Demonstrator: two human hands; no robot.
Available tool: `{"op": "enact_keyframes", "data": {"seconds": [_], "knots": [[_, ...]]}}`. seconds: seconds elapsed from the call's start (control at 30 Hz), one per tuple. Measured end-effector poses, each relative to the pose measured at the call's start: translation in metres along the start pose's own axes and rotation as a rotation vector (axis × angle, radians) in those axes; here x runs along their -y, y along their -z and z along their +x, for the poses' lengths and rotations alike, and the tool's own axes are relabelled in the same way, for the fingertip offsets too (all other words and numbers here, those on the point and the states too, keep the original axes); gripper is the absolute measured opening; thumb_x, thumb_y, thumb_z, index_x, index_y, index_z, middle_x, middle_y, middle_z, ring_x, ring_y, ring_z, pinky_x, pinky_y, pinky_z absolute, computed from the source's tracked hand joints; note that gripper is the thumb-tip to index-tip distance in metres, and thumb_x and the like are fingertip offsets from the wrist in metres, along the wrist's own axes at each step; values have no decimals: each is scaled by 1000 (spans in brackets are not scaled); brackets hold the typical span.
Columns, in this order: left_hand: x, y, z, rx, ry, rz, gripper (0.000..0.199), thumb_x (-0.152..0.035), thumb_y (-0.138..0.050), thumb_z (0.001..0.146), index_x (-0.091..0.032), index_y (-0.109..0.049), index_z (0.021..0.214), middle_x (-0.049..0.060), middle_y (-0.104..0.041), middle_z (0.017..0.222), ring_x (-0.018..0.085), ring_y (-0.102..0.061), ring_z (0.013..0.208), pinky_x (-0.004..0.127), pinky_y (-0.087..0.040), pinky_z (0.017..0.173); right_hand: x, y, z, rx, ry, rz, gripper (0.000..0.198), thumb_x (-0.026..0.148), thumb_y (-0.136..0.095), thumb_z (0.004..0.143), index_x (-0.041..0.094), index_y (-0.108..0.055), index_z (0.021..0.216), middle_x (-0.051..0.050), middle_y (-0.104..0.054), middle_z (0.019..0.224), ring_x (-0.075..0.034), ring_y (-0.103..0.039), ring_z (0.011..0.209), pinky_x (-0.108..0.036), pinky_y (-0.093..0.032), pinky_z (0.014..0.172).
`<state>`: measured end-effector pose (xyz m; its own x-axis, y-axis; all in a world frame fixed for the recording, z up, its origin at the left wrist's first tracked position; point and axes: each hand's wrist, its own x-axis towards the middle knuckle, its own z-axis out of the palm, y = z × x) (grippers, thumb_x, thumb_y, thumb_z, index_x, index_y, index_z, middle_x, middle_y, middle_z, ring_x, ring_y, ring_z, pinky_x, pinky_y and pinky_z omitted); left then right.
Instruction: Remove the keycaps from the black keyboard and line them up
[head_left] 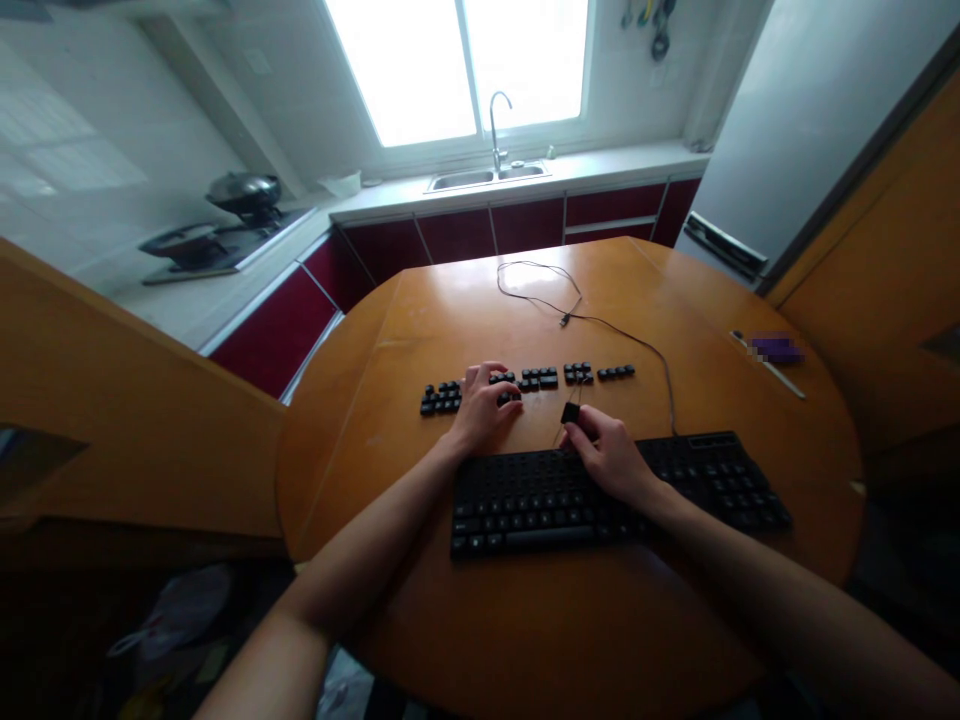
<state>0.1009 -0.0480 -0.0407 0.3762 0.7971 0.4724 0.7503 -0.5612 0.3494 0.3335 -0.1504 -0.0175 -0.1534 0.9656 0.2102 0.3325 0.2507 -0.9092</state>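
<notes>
A black keyboard (544,505) lies on the round wooden table, with its upper rows stripped of keycaps. Beyond it, loose black keycaps (541,378) stand in a line of small groups. My left hand (484,400) rests over the left part of that line, fingers curved and apart around a few keycaps; whether it grips one I cannot tell. Just above the keyboard's top edge, my right hand (604,445) is closed on a keycap puller (571,412) with a small black handle and thin wires sticking out at both ends.
The keyboard's cable (630,330) loops across the far side of the table (420,310), its plug near the middle. A purple object (776,349) and a thin pale stick (784,380) lie at the right. Beyond stand a counter with a sink (465,180) and a stove (240,245).
</notes>
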Motion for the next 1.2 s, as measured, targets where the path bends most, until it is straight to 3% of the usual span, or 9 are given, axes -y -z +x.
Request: {"op": "enact_keyframes", "data": {"seconds": [0.63,0.8,1.03,1.2], "knots": [[0,0,-1,-18,58,23,16,-30,-84,76,-25,-77,89,6,-58,123,28,-46,117,47,-40,107,2,3,2,-8,-16,22,19,30,-54,97,19,-61,84,-4,-71,79,-20,-68,73,-29,-48,62],[0,1,0,-24,46,-6,18,-30,-84,76,-25,-77,92,6,-59,121,28,-47,115,47,-42,105,7,21,9,-3,11,-9,18,30,-58,94,18,-66,85,-6,-72,80,-19,-67,74,-29,-48,65],[-15,16,-2,-28,-18,-149,5,-27,-74,87,-23,-75,89,6,-63,112,23,-52,107,43,-44,100,12,79,18,468,151,-99,22,33,-65,90,17,-73,77,-4,-69,74,-17,-60,71,-28,-46,65],[-48,26,-16,110,-123,-362,8,-26,-67,91,-22,-74,90,5,-66,105,21,-56,104,40,-45,97,13,84,17,634,132,-77,23,31,-66,88,16,-71,71,-3,-66,72,-16,-57,67,-28,-44,63]]}}
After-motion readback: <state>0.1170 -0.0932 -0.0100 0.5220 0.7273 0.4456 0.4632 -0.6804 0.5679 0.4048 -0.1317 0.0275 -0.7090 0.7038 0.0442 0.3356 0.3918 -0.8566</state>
